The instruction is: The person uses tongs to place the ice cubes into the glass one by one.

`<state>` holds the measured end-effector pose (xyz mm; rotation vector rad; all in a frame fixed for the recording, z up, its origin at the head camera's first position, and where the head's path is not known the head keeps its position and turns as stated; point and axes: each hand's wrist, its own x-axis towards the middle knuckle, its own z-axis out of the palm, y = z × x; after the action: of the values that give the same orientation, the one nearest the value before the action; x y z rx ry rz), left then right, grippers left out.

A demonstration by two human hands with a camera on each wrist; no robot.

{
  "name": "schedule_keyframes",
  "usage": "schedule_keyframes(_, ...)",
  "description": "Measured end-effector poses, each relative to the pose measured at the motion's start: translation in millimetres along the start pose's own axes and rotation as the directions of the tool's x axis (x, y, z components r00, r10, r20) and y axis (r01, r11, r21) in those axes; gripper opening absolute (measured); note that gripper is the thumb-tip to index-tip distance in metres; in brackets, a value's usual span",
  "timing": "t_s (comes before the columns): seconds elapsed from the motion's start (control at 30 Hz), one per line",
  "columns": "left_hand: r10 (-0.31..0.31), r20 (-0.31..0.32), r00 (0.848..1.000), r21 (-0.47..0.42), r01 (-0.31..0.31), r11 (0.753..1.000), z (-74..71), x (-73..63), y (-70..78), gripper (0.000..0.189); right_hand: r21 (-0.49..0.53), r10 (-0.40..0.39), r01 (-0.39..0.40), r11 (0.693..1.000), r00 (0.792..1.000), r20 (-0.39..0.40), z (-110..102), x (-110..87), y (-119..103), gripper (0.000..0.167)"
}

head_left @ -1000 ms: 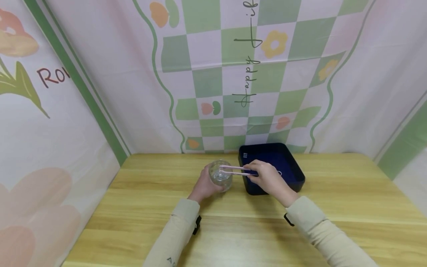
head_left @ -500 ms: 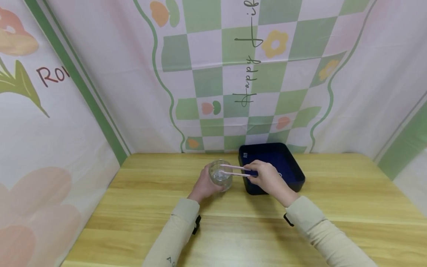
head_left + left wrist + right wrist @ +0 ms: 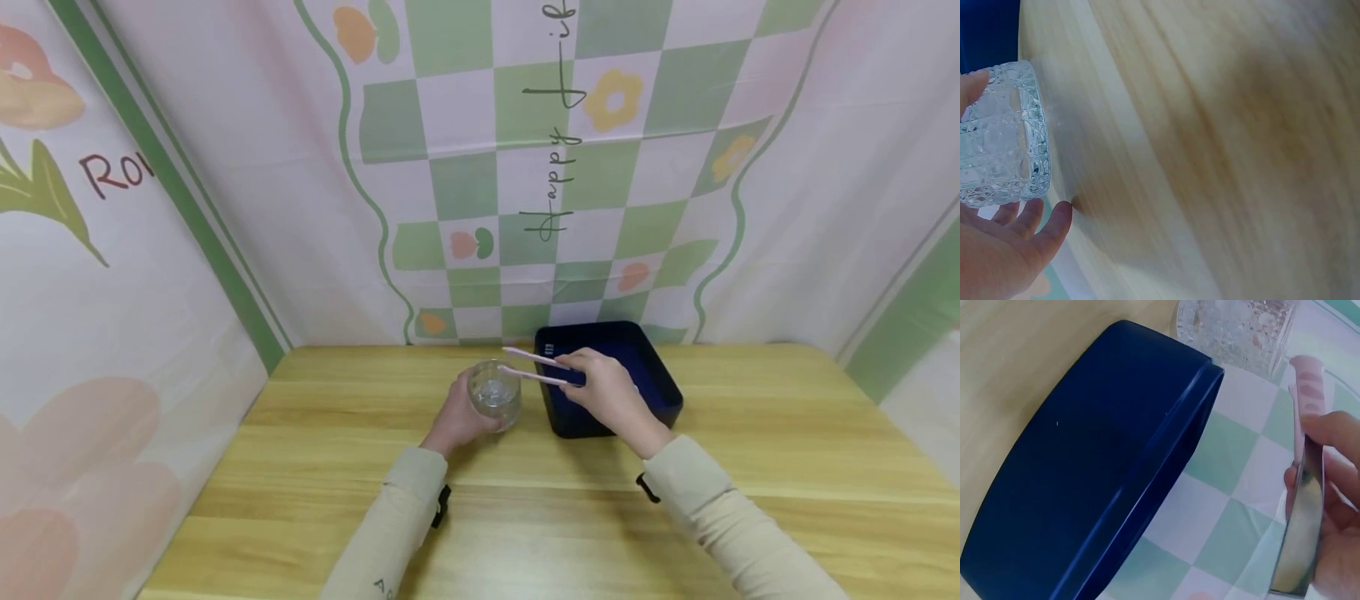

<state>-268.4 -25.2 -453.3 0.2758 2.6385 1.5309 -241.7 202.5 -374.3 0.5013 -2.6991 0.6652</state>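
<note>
My left hand (image 3: 459, 417) grips a clear cut-glass tumbler (image 3: 495, 404) standing on the wooden table. In the left wrist view, its thumb and fingers lie on either side of the patterned glass (image 3: 1007, 134). What is inside the glass cannot be made out. My right hand (image 3: 603, 387) holds tongs (image 3: 536, 377) with pink tips and a metal body (image 3: 1300, 544). Their two arms stand apart, nothing visible between them, the tips by the glass's far rim. Below my right hand lies a dark blue square box (image 3: 667, 375), partly hidden by that hand.
The wooden table (image 3: 525, 533) stretches toward me and to both sides. Behind it hangs a checkered cloth (image 3: 525, 283) close to the box's far side. A small white thing (image 3: 637, 388) shows in the box beside my right hand.
My right hand has lifted the tongs' tips from over the glass's mouth toward its far rim, and the arms have spread wider. My left hand keeps its grip on the glass.
</note>
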Motion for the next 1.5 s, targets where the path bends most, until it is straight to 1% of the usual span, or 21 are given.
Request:
schedule_keyframes(0.1,0.000,-0.007,1.000,0.004,0.000,1.000,0.0,0.1,-1.0,0.101,-0.002,0.068,-0.068,0.998,0.997,-0.028,-3,2.0,4,0.035)
schedule_keyframes(0.17,-0.010,-0.008,1.000,0.011,0.011,1.000,0.0,0.1,-1.0,0.101,-0.022,0.110,-0.111,0.994,0.993,-0.050,-4,3.3,8,0.036)
schedule_keyframes(0.33,-0.032,-0.006,0.999,0.027,0.032,0.999,0.6,-0.1,-0.3,0.101,-0.072,0.181,-0.189,0.979,0.978,-0.099,-6,6.7,20,0.037)
schedule_keyframes(0.4,-0.028,-0.006,1.000,0.027,0.029,0.999,0.6,-0.4,0.3,0.100,-0.080,0.203,-0.212,0.974,0.973,-0.108,-6,8.1,23,0.038)
schedule_keyframes(0.57,-0.024,-0.003,1.000,0.015,0.024,1.000,0.5,0.0,0.0,0.100,-0.088,0.260,-0.268,0.959,0.961,-0.089,-2,12.5,31,0.039)
schedule_keyframes(0.77,-0.023,0.001,1.000,0.002,0.023,1.000,0.9,1.8,-2.8,0.101,-0.085,0.311,-0.314,0.946,0.949,-0.049,8,19.7,45,0.039)
schedule_keyframes(0.9,-0.022,0.005,1.000,0.005,0.022,1.000,1.4,2.7,-4.2,0.100,-0.089,0.335,-0.336,0.938,0.942,-0.025,12,22.3,55,0.039)
schedule_keyframes(1.1,-0.028,0.004,1.000,0.000,0.028,1.000,1.2,1.9,-2.6,0.100,-0.104,0.326,-0.325,0.940,0.945,-0.007,19,23.0,64,0.037)
schedule_keyframes(1.3,-0.019,0.004,1.000,-0.002,0.019,1.000,0.3,1.1,-1.4,0.099,-0.096,0.339,-0.337,0.937,0.941,0.007,25,23.3,67,0.035)
schedule_keyframes(1.5,-0.011,0.002,1.000,0.001,0.011,1.000,-0.6,1.3,-1.4,0.098,-0.100,0.329,-0.327,0.940,0.944,0.001,32,26.7,64,0.034)
